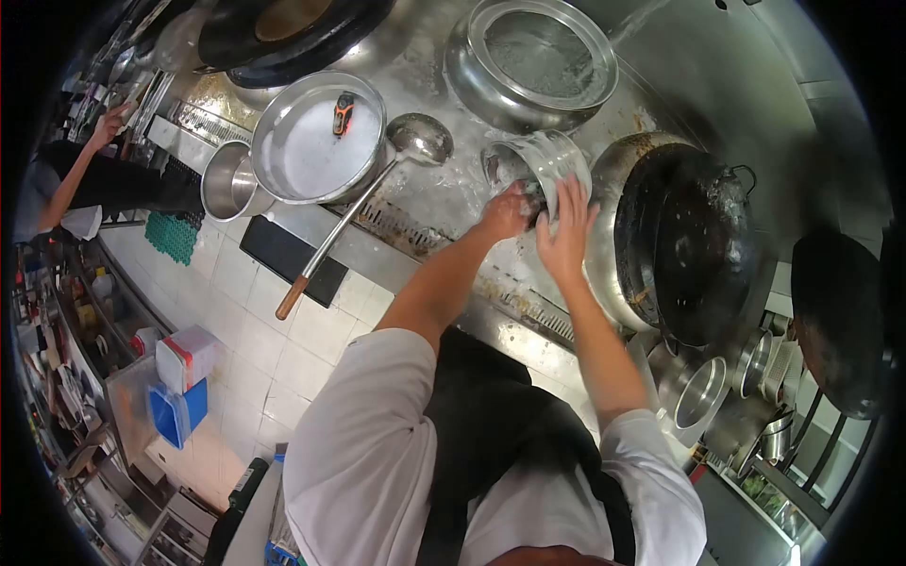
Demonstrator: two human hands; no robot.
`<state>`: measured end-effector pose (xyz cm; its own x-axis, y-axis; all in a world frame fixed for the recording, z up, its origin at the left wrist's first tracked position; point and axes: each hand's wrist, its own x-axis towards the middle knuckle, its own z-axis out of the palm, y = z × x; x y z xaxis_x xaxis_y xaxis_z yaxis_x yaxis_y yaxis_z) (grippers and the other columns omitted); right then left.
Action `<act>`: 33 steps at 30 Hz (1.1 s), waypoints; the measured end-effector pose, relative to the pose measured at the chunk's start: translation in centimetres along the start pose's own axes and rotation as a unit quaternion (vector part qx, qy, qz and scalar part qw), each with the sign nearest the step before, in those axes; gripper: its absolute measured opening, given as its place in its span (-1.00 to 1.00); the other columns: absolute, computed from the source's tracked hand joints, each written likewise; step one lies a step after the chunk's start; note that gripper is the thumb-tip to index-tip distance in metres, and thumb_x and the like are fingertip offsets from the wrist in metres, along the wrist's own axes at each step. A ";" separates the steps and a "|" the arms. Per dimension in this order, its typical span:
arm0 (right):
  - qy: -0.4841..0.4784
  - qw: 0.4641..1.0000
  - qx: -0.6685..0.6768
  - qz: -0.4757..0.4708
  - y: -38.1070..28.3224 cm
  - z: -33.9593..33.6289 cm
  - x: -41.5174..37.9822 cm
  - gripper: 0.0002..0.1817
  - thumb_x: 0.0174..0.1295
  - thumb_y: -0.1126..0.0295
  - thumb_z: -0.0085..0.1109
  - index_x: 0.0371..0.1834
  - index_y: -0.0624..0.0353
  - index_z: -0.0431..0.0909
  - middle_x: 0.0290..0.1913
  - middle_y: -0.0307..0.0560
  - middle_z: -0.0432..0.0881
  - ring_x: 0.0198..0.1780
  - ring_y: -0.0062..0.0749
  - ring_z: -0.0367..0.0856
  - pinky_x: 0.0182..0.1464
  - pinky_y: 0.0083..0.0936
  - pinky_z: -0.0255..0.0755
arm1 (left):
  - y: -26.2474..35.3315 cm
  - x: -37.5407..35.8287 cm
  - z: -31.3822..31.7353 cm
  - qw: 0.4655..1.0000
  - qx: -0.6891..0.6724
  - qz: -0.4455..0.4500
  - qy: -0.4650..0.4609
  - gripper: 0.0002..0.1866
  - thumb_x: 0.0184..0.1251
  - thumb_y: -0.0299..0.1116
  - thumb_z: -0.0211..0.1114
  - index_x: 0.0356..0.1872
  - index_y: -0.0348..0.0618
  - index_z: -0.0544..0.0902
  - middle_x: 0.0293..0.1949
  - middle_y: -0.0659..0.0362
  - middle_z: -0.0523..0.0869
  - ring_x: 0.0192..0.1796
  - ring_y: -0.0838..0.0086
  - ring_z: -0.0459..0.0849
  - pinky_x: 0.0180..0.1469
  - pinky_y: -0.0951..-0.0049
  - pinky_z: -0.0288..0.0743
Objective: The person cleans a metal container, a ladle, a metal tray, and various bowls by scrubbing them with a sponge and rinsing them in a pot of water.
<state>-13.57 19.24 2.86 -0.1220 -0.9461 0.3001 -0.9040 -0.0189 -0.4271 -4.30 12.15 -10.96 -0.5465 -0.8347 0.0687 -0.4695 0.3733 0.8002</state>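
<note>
Tilting on its side over the wet steel counter (425, 193), the clear-looking, shiny round bowl (561, 162) is sitting between both hands, near the slotted drain channel (401, 231) along the front edge; the right hand (566, 226) is pressing its outside, fingers extended and slightly spread; the left hand (511, 209) is curling at its lower side, fingers bent and partly hidden.

Open steel is showing between bowl and long metal ladle with wooden grip (420, 140); the ladle's handle is crossing the channel and jutting over the tiled floor (311, 330); room is running tight on the right, where a rounded steel vessel (606, 250) is standing just beside the right hand, a black wok (698, 255) leaning over it.

Wide steel basin (377, 108) is holding white suds plus a small orange-and-black object (343, 114); small steel pot (219, 184) is sitting beside it; wide-rimmed steel pot (500, 111) behind is holding cloudy liquid.

Dark patch by the left fingers is staying unreadable; a black pan (330, 52) is running out of view at top; a co-worker's hand (110, 125) is showing far left.
</note>
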 end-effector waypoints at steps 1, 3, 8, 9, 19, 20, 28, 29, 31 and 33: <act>0.051 0.998 0.010 0.025 1.1 1.0 -2.1 -0.27 0.03 0.55 0.01 0.41 0.11 0.25 0.49 0.02 0.19 0.55 0.02 -0.02 0.47 0.23 -0.29 | 0.5 -0.1 0.1 0.999 -0.016 -0.027 -0.011 -0.62 0.22 -0.17 0.16 -0.02 -0.12 0.66 0.21 0.01 0.51 0.27 0.09 0.43 0.32 0.25 0.34; 0.100 0.993 0.054 0.019 2.4 2.8 -2.7 -0.30 0.06 0.54 0.01 0.40 0.07 0.27 0.48 -0.04 0.20 0.55 0.04 -0.04 0.46 0.27 -0.31 | -3.4 0.7 5.9 0.990 -0.100 0.086 -0.048 -0.67 0.23 -0.22 0.16 -0.05 -0.12 0.65 0.12 -0.03 0.58 0.24 0.07 0.47 0.33 0.20 0.35; 0.001 0.997 0.027 -0.067 -0.3 1.9 3.2 -0.18 -0.09 0.75 -0.01 0.38 0.01 0.33 0.44 -0.16 0.30 0.52 -0.05 0.09 0.45 0.33 -0.33 | -3.5 -1.1 3.0 0.997 0.006 0.075 -0.030 -0.66 0.21 -0.27 0.26 0.02 -0.02 0.62 0.07 0.04 0.62 0.26 0.09 0.47 0.36 0.18 0.27; -0.009 0.998 0.021 -0.066 -0.8 2.0 4.2 -0.18 -0.10 0.77 -0.04 0.37 0.01 0.34 0.42 -0.16 0.32 0.51 -0.06 0.10 0.45 0.34 -0.34 | -5.6 -0.1 -0.3 0.968 0.149 0.199 -0.015 -0.69 0.19 -0.24 0.27 -0.03 0.02 0.63 0.10 0.08 0.60 0.27 0.17 0.46 0.34 0.16 0.29; -0.015 0.999 -0.006 -0.027 -1.8 3.1 5.5 -0.24 -0.10 0.79 -0.06 0.25 -0.09 0.49 0.33 -0.32 0.44 0.48 -0.27 0.20 0.45 0.34 -0.45 | -3.3 0.9 1.2 0.987 0.117 0.103 0.036 -0.63 0.16 -0.29 0.21 0.02 -0.11 0.58 0.07 -0.02 0.53 0.18 0.11 0.48 0.15 0.13 0.40; -0.014 1.000 -0.002 -0.026 -1.5 3.1 5.2 -0.24 -0.10 0.78 -0.06 0.25 -0.10 0.50 0.33 -0.33 0.45 0.48 -0.28 0.20 0.45 0.34 -0.46 | -2.4 0.4 1.7 0.990 0.066 0.110 0.063 -0.62 0.16 -0.29 0.21 0.03 -0.12 0.57 0.08 -0.02 0.52 0.18 0.11 0.47 0.15 0.12 0.41; 0.036 0.997 0.048 0.051 -1.0 0.9 5.4 -0.30 -0.07 0.76 -0.02 0.18 -0.09 0.57 0.30 -0.30 0.49 0.45 -0.28 0.25 0.41 0.40 -0.39 | 0.5 -2.0 -8.8 0.978 0.170 0.112 0.036 -0.65 0.07 -0.37 0.27 -0.05 -0.04 0.70 0.06 -0.07 0.53 0.11 0.02 0.48 0.10 -0.02 0.37; 0.084 0.988 0.077 0.100 -0.5 0.4 4.9 -0.30 -0.08 0.76 -0.03 0.19 -0.07 0.56 0.28 -0.25 0.51 0.44 -0.26 0.28 0.44 0.32 -0.30 | 2.3 -3.4 -11.3 0.977 0.158 0.119 0.075 -0.64 0.08 -0.38 0.27 -0.03 -0.02 0.70 0.07 -0.07 0.53 0.11 0.01 0.48 0.11 -0.03 0.37; 0.160 0.937 0.219 0.221 2.1 0.6 3.8 -0.29 -0.08 0.76 -0.08 0.23 0.00 0.52 0.23 -0.09 0.55 0.37 -0.17 0.37 0.43 0.03 -0.04 | 7.4 -5.6 -17.8 0.943 0.229 0.089 0.225 -0.67 0.13 -0.36 0.28 -0.03 -0.02 0.70 0.06 -0.10 0.54 0.14 -0.03 0.48 0.15 0.00 0.37; 0.193 0.823 0.398 0.357 4.5 1.2 2.0 -0.28 -0.06 0.75 -0.15 0.29 0.12 0.45 0.19 0.10 0.56 0.29 -0.06 0.46 0.35 -0.32 0.21 | 7.5 -6.1 -23.6 0.873 0.313 0.082 0.364 -0.66 0.16 -0.35 0.30 0.00 -0.01 0.70 -0.03 -0.20 0.59 0.13 -0.11 0.48 0.22 0.02 0.34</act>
<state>-17.38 16.85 0.50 -0.7652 -0.6378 -0.0874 -0.0088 0.1461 -0.9892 11.87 10.47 8.66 -0.1622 -0.7007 0.6948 -0.8382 0.4693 0.2776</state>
